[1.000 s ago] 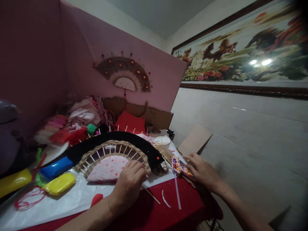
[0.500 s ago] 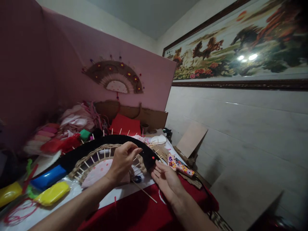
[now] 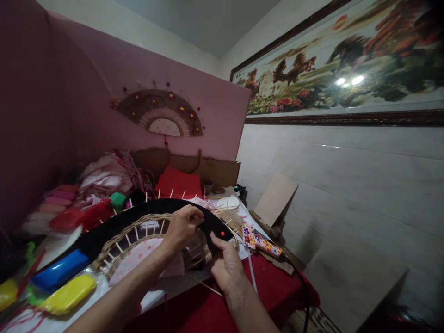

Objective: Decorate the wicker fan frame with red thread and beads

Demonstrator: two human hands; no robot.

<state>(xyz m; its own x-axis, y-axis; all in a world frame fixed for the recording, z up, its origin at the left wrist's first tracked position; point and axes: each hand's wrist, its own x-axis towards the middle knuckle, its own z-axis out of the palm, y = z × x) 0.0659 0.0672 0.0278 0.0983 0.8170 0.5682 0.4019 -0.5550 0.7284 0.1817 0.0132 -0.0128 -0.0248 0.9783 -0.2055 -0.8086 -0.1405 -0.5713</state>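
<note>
A fan-shaped piece has a black band (image 3: 133, 212), a woven twine arc (image 3: 114, 238) with thin sticks, and a pink dotted panel (image 3: 138, 256). Over the band's right half is my left hand (image 3: 183, 224), its fingertips pinched together; whatever lies between them is too small to make out. My right hand (image 3: 225, 263) grips the lower right end of the black band, thumb on top and fingers underneath. Just beside that thumb, a small red dot (image 3: 222, 233) sits on the black surface.
Right of the hands lies a flowered glue gun (image 3: 260, 243) with a black cord. Blue (image 3: 60, 268) and yellow (image 3: 69, 293) packets are at the left. Behind are red sheets (image 3: 178, 182) and a finished fan (image 3: 161, 111) on the pink board.
My right hand has moved left and its thumb now presses on the black band. The band's right end is tilted differently. My left hand stays pinched above it.
</note>
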